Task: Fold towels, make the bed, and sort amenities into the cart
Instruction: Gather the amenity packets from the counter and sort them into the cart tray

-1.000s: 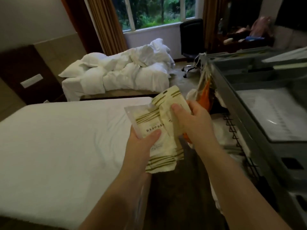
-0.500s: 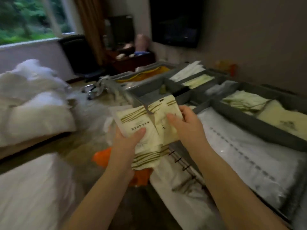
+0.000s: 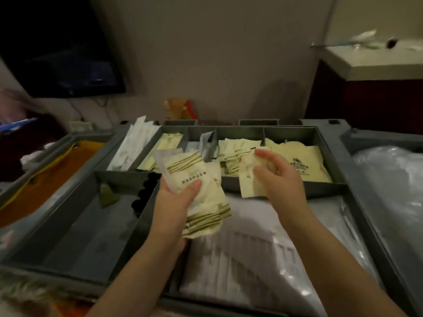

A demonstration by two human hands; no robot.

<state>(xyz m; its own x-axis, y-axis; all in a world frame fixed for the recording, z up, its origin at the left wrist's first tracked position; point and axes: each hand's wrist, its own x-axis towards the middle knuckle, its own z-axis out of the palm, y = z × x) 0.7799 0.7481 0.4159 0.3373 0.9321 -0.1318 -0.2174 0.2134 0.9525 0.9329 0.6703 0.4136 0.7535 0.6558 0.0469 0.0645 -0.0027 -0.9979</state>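
My left hand [image 3: 176,202] grips a stack of cream amenity packets with olive stripes [image 3: 201,193] over the grey cart top [image 3: 329,186]. My right hand [image 3: 277,177] pinches a single cream packet [image 3: 251,184] just above the front wall of the compartment row. Behind it, one compartment holds a heap of similar small packets [image 3: 231,152]. Another at the right holds larger cream bags with a printed logo [image 3: 304,163].
White wrapped sticks [image 3: 132,145] fill the far-left compartment. A front-left bin [image 3: 80,225] holds a green sachet and dark round caps. Plastic-wrapped white packs [image 3: 251,255] lie in the middle tray. An orange bag [image 3: 45,170] hangs at the left. A wall-mounted TV is above.
The view swung from the bed to the cart top. My right hand pulled one packet away from the stack and carried it right, over the compartments. My left hand keeps the stack.
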